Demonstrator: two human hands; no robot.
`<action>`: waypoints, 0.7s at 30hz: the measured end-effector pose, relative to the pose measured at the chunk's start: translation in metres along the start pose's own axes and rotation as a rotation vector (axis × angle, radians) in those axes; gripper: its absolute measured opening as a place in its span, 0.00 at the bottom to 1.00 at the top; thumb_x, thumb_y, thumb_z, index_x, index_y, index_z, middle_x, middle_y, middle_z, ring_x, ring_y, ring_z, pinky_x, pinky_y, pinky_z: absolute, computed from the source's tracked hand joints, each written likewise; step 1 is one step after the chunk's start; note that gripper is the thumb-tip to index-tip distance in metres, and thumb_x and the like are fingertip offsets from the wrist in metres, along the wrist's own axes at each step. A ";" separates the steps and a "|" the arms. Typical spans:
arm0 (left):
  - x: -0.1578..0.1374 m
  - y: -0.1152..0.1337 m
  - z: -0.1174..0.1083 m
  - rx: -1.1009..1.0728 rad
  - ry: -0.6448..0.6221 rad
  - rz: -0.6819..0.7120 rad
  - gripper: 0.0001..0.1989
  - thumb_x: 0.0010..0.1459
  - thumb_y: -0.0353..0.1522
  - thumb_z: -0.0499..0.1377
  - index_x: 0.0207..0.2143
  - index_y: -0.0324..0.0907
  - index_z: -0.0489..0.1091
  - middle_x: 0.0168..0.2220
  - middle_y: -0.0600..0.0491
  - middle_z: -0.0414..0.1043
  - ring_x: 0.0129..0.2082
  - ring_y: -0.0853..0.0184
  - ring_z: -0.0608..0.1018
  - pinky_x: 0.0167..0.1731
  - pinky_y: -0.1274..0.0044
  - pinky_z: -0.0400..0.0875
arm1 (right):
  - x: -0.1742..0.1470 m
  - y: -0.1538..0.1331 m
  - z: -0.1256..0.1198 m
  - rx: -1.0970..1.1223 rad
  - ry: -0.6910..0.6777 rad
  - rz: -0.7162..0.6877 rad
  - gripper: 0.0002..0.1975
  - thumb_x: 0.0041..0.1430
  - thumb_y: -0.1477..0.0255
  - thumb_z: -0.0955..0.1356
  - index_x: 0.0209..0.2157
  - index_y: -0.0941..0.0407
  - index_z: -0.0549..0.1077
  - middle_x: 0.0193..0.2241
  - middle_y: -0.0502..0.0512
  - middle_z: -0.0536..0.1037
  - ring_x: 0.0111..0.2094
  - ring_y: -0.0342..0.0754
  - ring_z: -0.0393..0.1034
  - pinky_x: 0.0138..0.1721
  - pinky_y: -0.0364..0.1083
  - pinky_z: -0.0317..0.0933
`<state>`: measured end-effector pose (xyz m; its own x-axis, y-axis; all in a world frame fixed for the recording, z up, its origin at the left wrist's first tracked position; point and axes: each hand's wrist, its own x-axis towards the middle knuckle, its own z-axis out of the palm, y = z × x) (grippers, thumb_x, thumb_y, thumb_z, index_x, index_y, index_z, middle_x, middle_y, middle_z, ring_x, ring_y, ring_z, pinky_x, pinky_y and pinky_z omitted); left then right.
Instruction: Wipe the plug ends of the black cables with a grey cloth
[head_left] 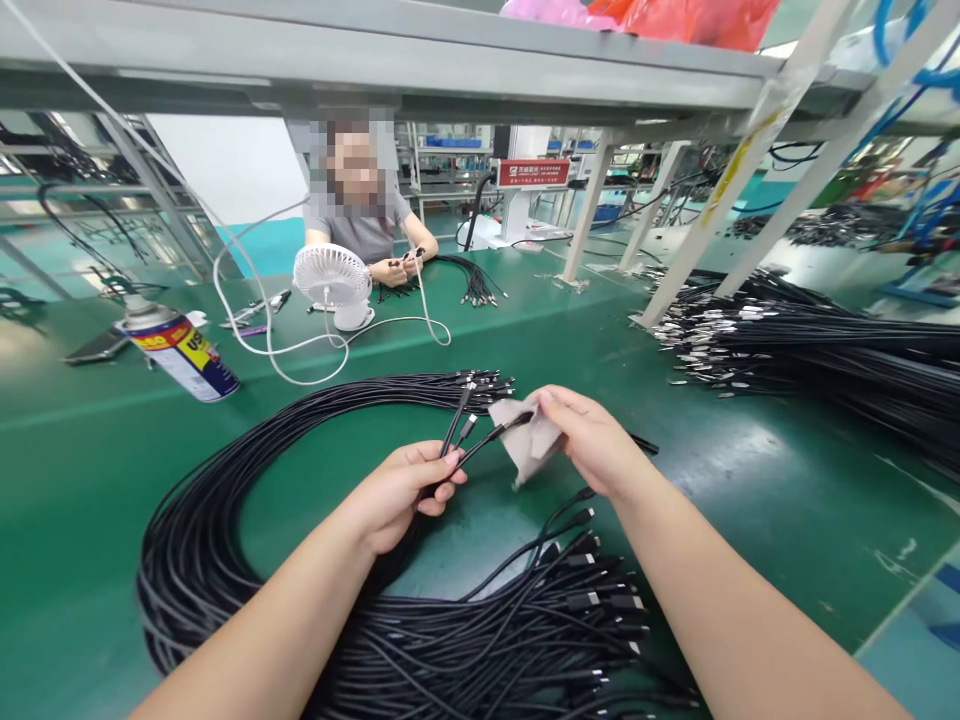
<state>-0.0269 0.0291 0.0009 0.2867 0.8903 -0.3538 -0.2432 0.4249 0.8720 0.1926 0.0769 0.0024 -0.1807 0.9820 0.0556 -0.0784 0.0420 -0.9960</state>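
Observation:
My left hand (421, 482) is closed around a few black cables (448, 436), their metal-tipped plugs pointing up and away. In my right hand (585, 430), a pale grey cloth (531, 450) is pinched between thumb and fingers. The cloth is wrapped about the end of one of the held cables, so that plug is partly hidden. Beneath my hands a large bundle of black cables (202, 510) curves in a loop on the green table (315, 470). One set of its ends lies just beyond my left hand, the other at the lower right.
A spray can (184, 350) stands tilted in view at the left, near a white fan (334, 280) and its white cord. Across the table a person (367, 220) handles black cables. More cables (810, 330) are piled at the right, by the shelf posts (709, 220).

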 end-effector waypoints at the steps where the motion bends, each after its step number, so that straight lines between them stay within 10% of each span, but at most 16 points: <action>1: 0.000 0.001 0.000 -0.009 0.002 -0.005 0.24 0.36 0.41 0.75 0.28 0.36 0.69 0.24 0.55 0.70 0.17 0.80 0.62 0.15 0.86 0.45 | -0.002 -0.002 0.002 -0.020 -0.066 0.039 0.20 0.52 0.52 0.70 0.30 0.56 0.72 0.21 0.47 0.71 0.22 0.42 0.64 0.26 0.42 0.58; 21: -0.002 -0.001 0.000 0.049 -0.139 -0.016 0.19 0.44 0.39 0.72 0.27 0.36 0.69 0.22 0.53 0.71 0.15 0.79 0.63 0.14 0.84 0.49 | 0.005 -0.001 0.004 0.381 0.348 -0.064 0.20 0.38 0.58 0.78 0.26 0.56 0.70 0.23 0.46 0.71 0.24 0.40 0.64 0.25 0.40 0.59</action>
<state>-0.0272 0.0267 0.0004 0.4163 0.8509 -0.3204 -0.1928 0.4270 0.8835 0.1876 0.0815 0.0038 0.1680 0.9855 0.0241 -0.4421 0.0972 -0.8917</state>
